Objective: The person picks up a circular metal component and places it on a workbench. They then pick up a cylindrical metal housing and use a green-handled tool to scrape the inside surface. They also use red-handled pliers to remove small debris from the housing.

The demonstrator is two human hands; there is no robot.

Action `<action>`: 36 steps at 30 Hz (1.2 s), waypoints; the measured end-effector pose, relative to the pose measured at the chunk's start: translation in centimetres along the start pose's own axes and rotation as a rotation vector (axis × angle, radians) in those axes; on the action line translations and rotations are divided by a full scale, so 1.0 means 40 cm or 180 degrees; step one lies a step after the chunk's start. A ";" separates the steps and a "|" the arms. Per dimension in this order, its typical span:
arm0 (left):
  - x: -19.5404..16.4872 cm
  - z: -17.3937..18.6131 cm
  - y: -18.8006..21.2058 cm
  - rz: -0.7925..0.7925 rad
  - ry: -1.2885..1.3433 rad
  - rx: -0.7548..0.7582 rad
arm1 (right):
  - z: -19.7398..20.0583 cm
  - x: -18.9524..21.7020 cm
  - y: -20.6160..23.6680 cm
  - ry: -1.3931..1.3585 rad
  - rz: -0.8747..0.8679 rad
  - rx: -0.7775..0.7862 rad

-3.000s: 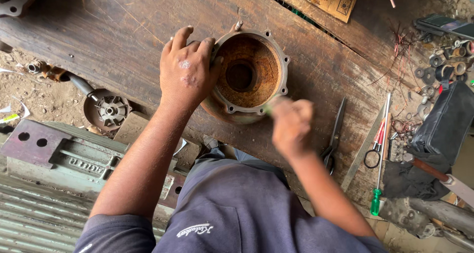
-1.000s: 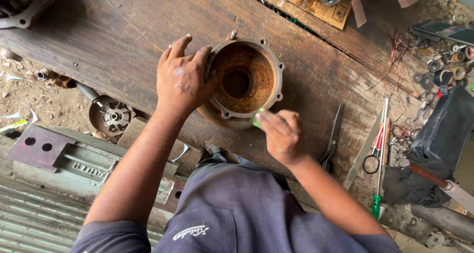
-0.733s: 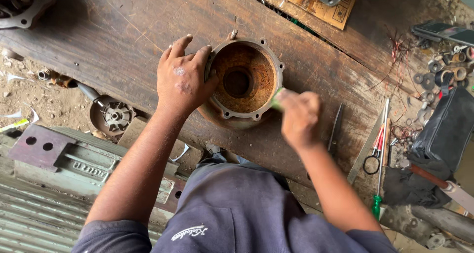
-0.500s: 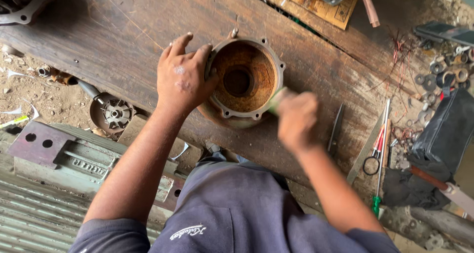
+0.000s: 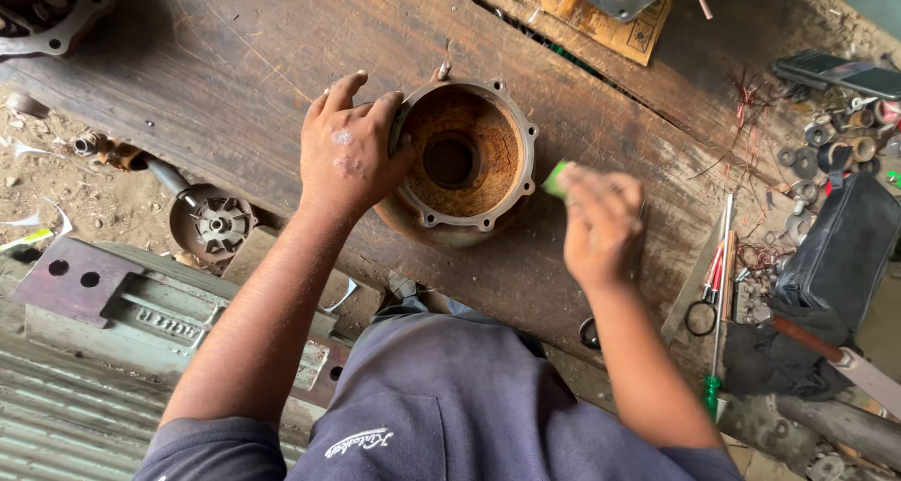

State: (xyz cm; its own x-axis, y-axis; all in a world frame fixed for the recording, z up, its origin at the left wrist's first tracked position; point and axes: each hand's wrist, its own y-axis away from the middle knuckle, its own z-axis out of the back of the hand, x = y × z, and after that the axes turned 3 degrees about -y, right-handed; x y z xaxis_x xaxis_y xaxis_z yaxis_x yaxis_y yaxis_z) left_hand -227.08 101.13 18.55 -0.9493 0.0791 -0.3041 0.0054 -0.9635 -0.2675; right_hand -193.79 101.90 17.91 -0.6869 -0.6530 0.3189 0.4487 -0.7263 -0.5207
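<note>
A: Left side, item one?
B: Left hand (image 5: 345,154), fingers clasping the rim of the rusty round housing (image 5: 462,157), which sits on the wooden table (image 5: 235,59).
A: Right side?
B: Right hand (image 5: 601,220), blurred, pinching a small green piece (image 5: 556,180) just beside the housing.

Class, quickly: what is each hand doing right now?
Left hand: gripping the rusty housing rim.
Right hand: closed on a small green thing, blurred.

A black pouch (image 5: 845,246) is lying at the right edge, scissors (image 5: 709,289) and a green-handled screwdriver (image 5: 718,350) just left of it; a grey metal block (image 5: 141,303) is sitting lower left.
</note>
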 end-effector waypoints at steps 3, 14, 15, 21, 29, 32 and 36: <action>-0.001 0.004 0.001 0.0042 0.0087 -0.0026 | -0.009 0.049 0.009 0.0009 0.0524 -0.0081; 0.005 -0.006 0.002 0.0000 0.0025 -0.0186 | -0.044 0.043 -0.011 0.0279 0.0661 0.0176; 0.004 -0.008 0.003 -0.0004 0.0026 -0.0217 | -0.043 0.048 -0.009 0.0180 0.0548 0.0230; 0.006 -0.014 0.005 0.0024 0.0091 -0.0195 | -0.044 0.050 -0.030 0.0093 0.0375 0.0158; 0.005 -0.014 0.002 0.0045 0.0038 -0.0119 | -0.015 0.030 -0.076 0.0179 0.0572 0.0610; 0.001 -0.008 0.006 0.0010 0.0083 0.0037 | -0.009 0.028 -0.084 -0.0260 0.0217 0.0532; 0.013 -0.009 -0.005 -0.0098 0.0128 0.0173 | 0.026 0.026 -0.062 -0.0511 0.0431 0.0677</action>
State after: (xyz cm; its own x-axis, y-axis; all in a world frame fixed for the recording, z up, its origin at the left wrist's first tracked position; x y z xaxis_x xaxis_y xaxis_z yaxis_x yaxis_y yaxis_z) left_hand -227.48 101.46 18.12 -0.9354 0.1180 -0.3334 -0.0416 -0.9729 -0.2276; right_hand -195.01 102.79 20.35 -0.5210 -0.7603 0.3878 0.6515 -0.6478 -0.3949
